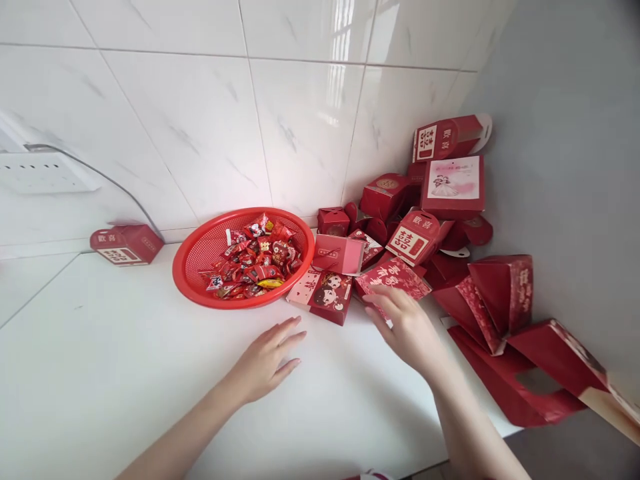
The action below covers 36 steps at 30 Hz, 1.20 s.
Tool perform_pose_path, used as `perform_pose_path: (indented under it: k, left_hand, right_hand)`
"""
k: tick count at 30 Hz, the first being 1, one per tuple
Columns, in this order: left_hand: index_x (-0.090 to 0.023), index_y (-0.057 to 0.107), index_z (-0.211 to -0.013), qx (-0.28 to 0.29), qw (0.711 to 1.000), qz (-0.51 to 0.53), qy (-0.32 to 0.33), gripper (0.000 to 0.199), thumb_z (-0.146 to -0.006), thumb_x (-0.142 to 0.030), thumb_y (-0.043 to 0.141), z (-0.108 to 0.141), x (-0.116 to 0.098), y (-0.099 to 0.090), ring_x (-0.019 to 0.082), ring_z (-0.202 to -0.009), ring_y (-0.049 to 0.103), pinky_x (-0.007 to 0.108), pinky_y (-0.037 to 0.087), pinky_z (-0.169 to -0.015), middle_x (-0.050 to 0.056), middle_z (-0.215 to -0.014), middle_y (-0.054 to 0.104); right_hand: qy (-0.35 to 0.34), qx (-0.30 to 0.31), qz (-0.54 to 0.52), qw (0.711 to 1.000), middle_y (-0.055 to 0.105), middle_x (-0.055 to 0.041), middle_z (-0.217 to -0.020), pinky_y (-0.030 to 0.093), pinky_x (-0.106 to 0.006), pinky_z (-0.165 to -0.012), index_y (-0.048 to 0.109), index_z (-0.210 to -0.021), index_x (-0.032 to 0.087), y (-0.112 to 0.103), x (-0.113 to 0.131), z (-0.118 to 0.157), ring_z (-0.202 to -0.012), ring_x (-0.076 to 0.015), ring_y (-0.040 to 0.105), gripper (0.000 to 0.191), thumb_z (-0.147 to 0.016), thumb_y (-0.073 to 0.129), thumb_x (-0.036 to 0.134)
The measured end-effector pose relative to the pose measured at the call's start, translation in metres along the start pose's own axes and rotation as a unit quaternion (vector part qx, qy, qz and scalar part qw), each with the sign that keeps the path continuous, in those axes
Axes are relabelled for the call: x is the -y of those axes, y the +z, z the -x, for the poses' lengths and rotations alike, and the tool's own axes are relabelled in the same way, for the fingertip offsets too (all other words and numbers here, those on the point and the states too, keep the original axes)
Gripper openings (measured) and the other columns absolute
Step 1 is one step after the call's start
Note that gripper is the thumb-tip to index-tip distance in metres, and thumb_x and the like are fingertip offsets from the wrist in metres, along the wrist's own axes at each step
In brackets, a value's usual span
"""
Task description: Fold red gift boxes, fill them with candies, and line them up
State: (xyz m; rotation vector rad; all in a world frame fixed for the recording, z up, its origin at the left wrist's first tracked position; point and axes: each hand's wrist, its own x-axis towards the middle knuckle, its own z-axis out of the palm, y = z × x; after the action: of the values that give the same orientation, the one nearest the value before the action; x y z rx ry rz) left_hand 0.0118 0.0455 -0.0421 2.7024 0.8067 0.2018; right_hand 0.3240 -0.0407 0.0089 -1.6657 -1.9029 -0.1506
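My left hand (265,360) hovers over the white table in front of the red basket, its fingers apart and holding nothing. To its right, my right hand (403,323) is beside a red patterned box (400,277), with the fingers spread and nothing visible in them. Between and beyond the hands lies a box with cartoon faces (327,297), a pink panel box (340,253) behind it. The round red basket (193,267) holds many wrapped sweets (260,260) and stands just left of these boxes.
Red gift boxes (455,187) are heaped in the right corner. Open red boxes (530,380) lie at the right table edge. One box (127,245) stands at the far left, near a cable (105,175) and a socket panel (47,175). A tiled wall (185,113) rises behind.
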Motion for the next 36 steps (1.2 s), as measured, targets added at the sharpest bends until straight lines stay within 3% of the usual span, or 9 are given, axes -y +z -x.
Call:
perform_pose_path:
  k: [3, 7, 9, 16, 20, 24, 29, 34, 36]
  left_hand:
    - [-0.038, 0.029, -0.154, 0.048, 0.999, 0.014, 0.012, 0.055, -0.100, -0.042, 0.040, -0.004, -0.004, 0.023, 0.027, -0.149, 0.024, 0.054, 0.022, -0.123, -0.001, -0.162, 0.023]
    - [-0.040, 0.023, -0.155, 0.047, 0.999, 0.018, -0.002, 0.057, -0.100, -0.044, 0.039, -0.010, -0.006, 0.025, 0.026, -0.151, 0.017, 0.056, 0.016, -0.123, -0.002, -0.163, 0.019]
    - [-0.040, 0.024, -0.154, 0.040, 0.999, 0.023, -0.003, 0.057, -0.100, -0.045, 0.040, -0.010, -0.007, 0.024, 0.026, -0.151, 0.017, 0.055, 0.016, -0.123, -0.002, -0.163, 0.020]
    - [-0.040, 0.030, -0.152, 0.030, 0.999, 0.041, -0.003, 0.056, -0.099, -0.045, 0.043, -0.007, -0.006, 0.022, 0.025, -0.150, 0.021, 0.053, 0.018, -0.123, -0.001, -0.161, 0.025]
    - [-0.039, 0.030, -0.153, 0.033, 0.999, 0.038, -0.004, 0.055, -0.099, -0.045, 0.041, -0.007, -0.006, 0.021, 0.024, -0.151, 0.020, 0.052, 0.016, -0.124, -0.002, -0.162, 0.024]
    - [-0.039, 0.031, -0.152, 0.029, 0.999, 0.041, -0.004, 0.055, -0.099, -0.046, 0.042, -0.008, -0.004, 0.022, 0.024, -0.150, 0.020, 0.052, 0.016, -0.124, -0.003, -0.162, 0.025]
    - [-0.039, 0.031, -0.152, 0.030, 0.999, 0.045, -0.005, 0.055, -0.099, -0.046, 0.042, -0.007, -0.003, 0.024, 0.025, -0.150, 0.021, 0.052, 0.015, -0.124, -0.002, -0.162, 0.025]
    - [-0.038, 0.033, -0.152, 0.031, 0.997, 0.076, -0.011, 0.054, -0.099, -0.044, 0.043, -0.008, -0.005, 0.025, 0.024, -0.151, 0.019, 0.051, 0.011, -0.124, -0.001, -0.162, 0.024]
    - [-0.036, 0.041, -0.148, 0.023, 0.992, 0.126, -0.017, 0.052, -0.097, -0.044, 0.048, -0.009, -0.005, 0.023, 0.025, -0.150, 0.020, 0.052, 0.008, -0.124, 0.001, -0.161, 0.028]
  right_hand:
    - [0.021, 0.020, 0.018, 0.999, 0.063, -0.0116, -0.124, 0.051, -0.045, -0.094, 0.065, -0.111, 0.021, -0.015, -0.011, -0.012, -0.113, -0.0288, 0.061, 0.025, -0.100, 0.046, 0.031]
    - [0.042, 0.056, 0.008, 0.998, 0.063, -0.0102, -0.123, 0.050, -0.043, -0.097, 0.064, -0.112, 0.021, -0.020, -0.015, -0.046, -0.115, -0.0271, 0.059, 0.025, -0.099, 0.046, 0.032]
    - [0.055, 0.065, 0.013, 0.996, 0.061, -0.0119, -0.126, 0.049, -0.043, -0.098, 0.060, -0.121, 0.020, -0.010, -0.015, -0.067, -0.120, -0.0283, 0.056, 0.030, -0.095, 0.052, 0.032]
    - [0.095, 0.084, 0.132, 0.983, 0.020, -0.0206, -0.160, 0.029, -0.061, -0.111, 0.020, -0.155, 0.020, 0.055, -0.016, -0.105, -0.147, -0.0420, 0.019, 0.102, -0.072, 0.078, 0.028]
    - [0.102, 0.067, 0.161, 0.979, 0.017, -0.0224, -0.161, 0.020, -0.064, -0.112, 0.011, -0.157, 0.019, 0.069, -0.026, -0.111, -0.147, -0.0443, 0.013, 0.114, -0.069, 0.082, 0.031]
    - [0.073, 0.080, 0.149, 0.983, 0.035, -0.0217, -0.151, 0.024, -0.062, -0.111, 0.014, -0.157, 0.017, 0.068, -0.038, -0.120, -0.142, -0.0397, 0.027, 0.104, -0.075, 0.077, 0.031]
    - [0.045, 0.048, 0.128, 0.990, 0.046, -0.0216, -0.136, 0.030, -0.060, -0.108, 0.024, -0.154, 0.014, 0.047, -0.039, -0.130, -0.124, -0.0379, 0.046, 0.089, -0.083, 0.066, 0.046]
    - [0.055, -0.051, 0.080, 0.994, 0.042, -0.0225, -0.139, 0.040, -0.060, -0.101, 0.019, -0.156, 0.016, -0.019, -0.011, -0.114, -0.127, -0.0417, 0.042, 0.094, -0.082, 0.069, 0.046]
    - [0.023, -0.049, 0.014, 0.998, 0.041, -0.0196, -0.141, 0.039, -0.059, -0.104, 0.021, -0.156, 0.020, -0.048, 0.007, -0.101, -0.132, -0.0396, 0.040, 0.091, -0.082, 0.068, 0.047]
